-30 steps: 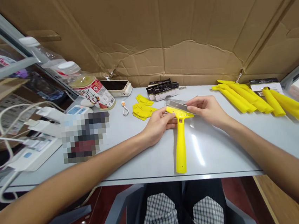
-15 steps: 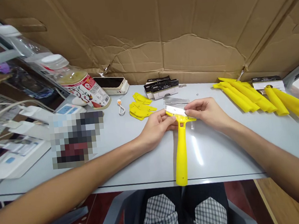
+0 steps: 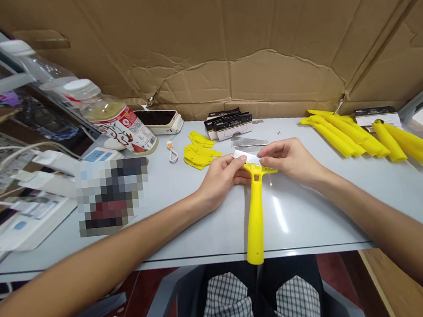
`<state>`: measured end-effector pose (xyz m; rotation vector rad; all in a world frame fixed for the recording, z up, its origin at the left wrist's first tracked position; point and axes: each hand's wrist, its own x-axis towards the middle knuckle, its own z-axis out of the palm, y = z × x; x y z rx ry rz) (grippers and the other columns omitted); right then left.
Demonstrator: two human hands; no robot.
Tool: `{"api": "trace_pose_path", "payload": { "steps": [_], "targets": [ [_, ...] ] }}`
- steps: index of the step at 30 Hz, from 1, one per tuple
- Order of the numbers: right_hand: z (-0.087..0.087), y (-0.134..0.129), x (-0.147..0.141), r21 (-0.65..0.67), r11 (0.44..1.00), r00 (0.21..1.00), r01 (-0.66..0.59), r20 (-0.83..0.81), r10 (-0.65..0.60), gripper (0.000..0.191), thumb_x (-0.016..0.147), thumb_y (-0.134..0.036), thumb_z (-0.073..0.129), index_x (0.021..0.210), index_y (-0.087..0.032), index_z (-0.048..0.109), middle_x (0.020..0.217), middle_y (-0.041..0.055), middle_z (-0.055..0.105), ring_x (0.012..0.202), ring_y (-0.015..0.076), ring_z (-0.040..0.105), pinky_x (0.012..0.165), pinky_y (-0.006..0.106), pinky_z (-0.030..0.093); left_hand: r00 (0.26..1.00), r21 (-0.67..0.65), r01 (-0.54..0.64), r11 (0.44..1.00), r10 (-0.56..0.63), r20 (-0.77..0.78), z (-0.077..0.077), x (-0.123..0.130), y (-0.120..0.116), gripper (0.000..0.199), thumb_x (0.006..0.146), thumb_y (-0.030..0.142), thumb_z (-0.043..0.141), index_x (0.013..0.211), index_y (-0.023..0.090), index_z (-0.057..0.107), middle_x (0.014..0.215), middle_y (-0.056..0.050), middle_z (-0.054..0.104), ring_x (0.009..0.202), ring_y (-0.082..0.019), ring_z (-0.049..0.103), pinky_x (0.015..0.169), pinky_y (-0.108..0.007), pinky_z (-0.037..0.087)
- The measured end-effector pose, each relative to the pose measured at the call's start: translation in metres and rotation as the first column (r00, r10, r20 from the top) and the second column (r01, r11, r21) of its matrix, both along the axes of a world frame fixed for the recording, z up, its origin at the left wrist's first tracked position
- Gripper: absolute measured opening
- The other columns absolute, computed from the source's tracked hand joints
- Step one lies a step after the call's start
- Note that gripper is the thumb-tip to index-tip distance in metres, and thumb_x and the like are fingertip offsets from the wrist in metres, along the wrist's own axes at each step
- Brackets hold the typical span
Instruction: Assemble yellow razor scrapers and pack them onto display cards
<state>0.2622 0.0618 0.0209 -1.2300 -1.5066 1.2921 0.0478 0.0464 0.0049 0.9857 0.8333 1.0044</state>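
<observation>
A yellow scraper handle [image 3: 255,219] lies head away from me, its lower end jutting over the table's front edge. My left hand [image 3: 223,180] is closed on the left side of its head, thumb on top. On the head rests a shiny metal blade [image 3: 247,157]. My right hand [image 3: 290,160] pinches the blade's right end between thumb and fingertips. Just beyond are loose metal blades [image 3: 249,142] on the table. Left of them is a small pile of yellow plastic plates [image 3: 201,154]. A tiny metal piece [image 3: 279,133] sits farther back.
Several yellow handles [image 3: 347,135] lie at the right beside a black-and-white card [image 3: 377,116]. Black packets [image 3: 229,125] stand at the back. Leftward are a phone-like device [image 3: 157,120], a bottle [image 3: 124,127], a white cord loop [image 3: 172,153] and power strips [image 3: 34,223]. Cardboard [image 3: 226,37] walls the back.
My left thumb has shifted slightly up onto the blade. The blade sits a little differently on the scraper head, and my right fingertips have moved slightly left. The view has shifted slightly.
</observation>
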Motion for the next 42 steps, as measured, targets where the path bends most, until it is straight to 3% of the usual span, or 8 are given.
{"api": "trace_pose_path", "payload": {
  "steps": [6,9,13,21,28,37,42],
  "targets": [
    [0.006,-0.002,0.001,-0.011,0.998,0.998,-0.06,0.012,0.06,0.021,0.08,-0.03,0.088,0.097,-0.019,0.083,0.087,0.0033,0.081,0.079,0.016,0.072,0.074,0.03,0.058,0.996,-0.048,-0.064,0.997,0.061,-0.058,0.002,0.0,0.001,0.017,0.092,0.026,0.075,0.085,0.011,0.074,0.085,-0.013,0.082,0.074,-0.021,0.079,0.07,-0.032,0.065],
    [0.014,-0.001,0.006,-0.089,0.988,0.991,-0.128,0.037,0.132,0.021,0.088,-0.028,0.081,0.106,-0.018,0.08,0.083,0.0038,0.08,0.07,0.0154,0.072,0.071,0.03,0.059,0.995,-0.044,-0.079,0.996,0.076,-0.059,0.0,0.0,0.001,0.017,0.093,0.026,0.074,0.092,0.009,0.077,0.092,-0.016,0.084,0.079,-0.023,0.081,0.073,-0.033,0.065],
    [0.02,0.0,0.012,-0.18,0.964,0.979,-0.194,0.022,0.201,0.024,0.085,-0.019,0.082,0.108,-0.015,0.075,0.079,0.0069,0.082,0.065,0.0163,0.074,0.071,0.03,0.062,0.995,-0.025,-0.092,0.995,0.09,-0.042,0.0,0.0,0.0,0.019,0.092,0.028,0.077,0.094,0.01,0.077,0.097,-0.016,0.084,0.082,-0.024,0.081,0.077,-0.036,0.066],
    [0.015,-0.004,0.005,-0.181,0.98,0.995,-0.08,-0.065,0.069,0.031,0.079,-0.012,0.081,0.108,-0.016,0.072,0.074,0.0029,0.077,0.064,0.0177,0.075,0.064,0.029,0.062,0.998,-0.061,-0.065,0.996,0.064,-0.023,0.006,-0.002,0.001,0.013,0.094,0.019,0.072,0.098,0.008,0.077,0.097,-0.016,0.083,0.082,-0.023,0.079,0.08,-0.038,0.067],
    [0.014,-0.004,0.009,-0.161,0.985,0.992,-0.063,-0.116,0.044,0.034,0.077,-0.012,0.083,0.108,-0.018,0.07,0.067,-0.0026,0.07,0.06,0.0182,0.075,0.063,0.03,0.062,0.993,-0.135,-0.112,0.985,0.106,-0.051,0.011,-0.006,0.004,0.009,0.096,0.013,0.067,0.097,0.01,0.076,0.104,-0.015,0.081,0.077,-0.018,0.074,0.066,-0.03,0.064],
    [0.018,-0.006,0.004,-0.237,0.971,0.979,0.009,-0.196,-0.057,0.027,0.083,-0.015,0.08,0.107,-0.016,0.069,0.084,0.0064,0.072,0.072,0.0218,0.077,0.052,0.03,0.063,0.981,-0.139,-0.187,0.972,0.178,-0.076,0.012,-0.006,0.004,0.008,0.095,0.007,0.068,0.094,0.007,0.075,0.102,-0.015,0.08,0.082,-0.016,0.076,0.072,-0.027,0.066],
    [0.017,-0.006,0.003,-0.233,0.971,0.974,0.047,-0.205,-0.096,0.038,0.074,-0.013,0.085,0.108,-0.017,0.067,0.081,0.0054,0.073,0.071,0.023,0.077,0.05,0.03,0.062,0.981,-0.148,-0.185,0.972,0.174,-0.084,0.015,-0.006,0.004,0.007,0.095,0.005,0.067,0.096,0.008,0.073,0.099,-0.014,0.08,0.078,-0.016,0.076,0.072,-0.027,0.066]
  ]
}}
